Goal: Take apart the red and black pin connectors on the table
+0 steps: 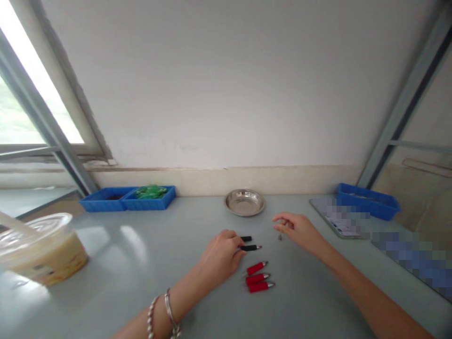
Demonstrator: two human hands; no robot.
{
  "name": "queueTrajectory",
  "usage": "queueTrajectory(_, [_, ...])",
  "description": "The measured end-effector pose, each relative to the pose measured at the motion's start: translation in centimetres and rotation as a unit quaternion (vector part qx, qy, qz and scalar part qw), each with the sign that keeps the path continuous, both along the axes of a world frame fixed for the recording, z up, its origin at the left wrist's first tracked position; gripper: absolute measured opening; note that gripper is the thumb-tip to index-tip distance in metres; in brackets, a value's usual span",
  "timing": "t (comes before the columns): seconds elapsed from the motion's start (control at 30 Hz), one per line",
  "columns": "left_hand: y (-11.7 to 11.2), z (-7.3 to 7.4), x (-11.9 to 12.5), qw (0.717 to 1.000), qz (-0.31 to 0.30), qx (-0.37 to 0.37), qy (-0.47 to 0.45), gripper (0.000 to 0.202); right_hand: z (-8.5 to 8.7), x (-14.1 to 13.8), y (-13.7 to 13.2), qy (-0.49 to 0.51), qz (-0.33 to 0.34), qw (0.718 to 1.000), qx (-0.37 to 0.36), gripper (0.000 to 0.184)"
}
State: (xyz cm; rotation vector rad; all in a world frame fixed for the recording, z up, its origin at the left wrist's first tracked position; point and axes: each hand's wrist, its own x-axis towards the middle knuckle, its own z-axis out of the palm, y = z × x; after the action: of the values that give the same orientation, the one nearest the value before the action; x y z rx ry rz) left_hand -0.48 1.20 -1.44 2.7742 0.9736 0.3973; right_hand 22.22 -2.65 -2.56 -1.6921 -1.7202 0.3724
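Note:
My left hand (223, 252) is closed on a short black pen piece (251, 247), its tip pointing right. A second black piece (246, 238) shows just beyond it, partly behind my fingers; I cannot tell whether they touch it. My right hand (294, 228) hovers above the table, thumb and index fingertip slightly apart, with nothing clearly visible between them. Just below its fingertips is a small grey cone-shaped tip (280, 237). Nearer to me lie three short red pen pieces with silvery tips: an upper one (255, 268), a middle one (257, 278) and a lower one (260, 286).
A round metal dish (245, 214) stands near the wall. Two blue trays are at back left, one dark inside (102, 205), one with green pieces (151, 191). A lidded plastic tub (60, 263) stands left. On the right are a blue tray (383, 209) and a flat tablet-like panel (326, 216).

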Motion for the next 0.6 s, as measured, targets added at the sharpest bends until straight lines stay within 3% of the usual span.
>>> queueTrajectory(0.13, [-0.1, 0.6, -0.2, 0.999, 0.005, -0.016, 0.045, 0.016, -1.0, 1.7, 0.5, -0.091, -0.032, 0.994, -0.050, 0.028])
queueTrajectory(0.23, [0.1, 1.0, -0.4, 1.000, 0.004, -0.013, 0.027, 0.025, -1.8, 1.8, 0.6, -0.096, -0.020, 0.991, -0.092, 0.026])
queueTrajectory(0.33, [0.9, 0.8, -0.4, 0.999, 0.031, 0.009, -0.005, 0.026, -2.3, 1.5, 0.7, -0.083, -0.002, 0.993, -0.081, 0.015])
queueTrajectory(0.47, [2.1, -0.4, -0.4, 0.999, 0.048, 0.007, -0.009, 0.020, -2.3, 0.8, 0.8, -0.038, 0.006, 0.998, -0.050, 0.007])
queueTrajectory(0.6, [2.7, -1.3, -0.1, 0.999, 0.047, 0.002, -0.012, 0.013, -2.0, -0.4, 0.8, 0.089, 0.025, 0.995, -0.043, 0.010])
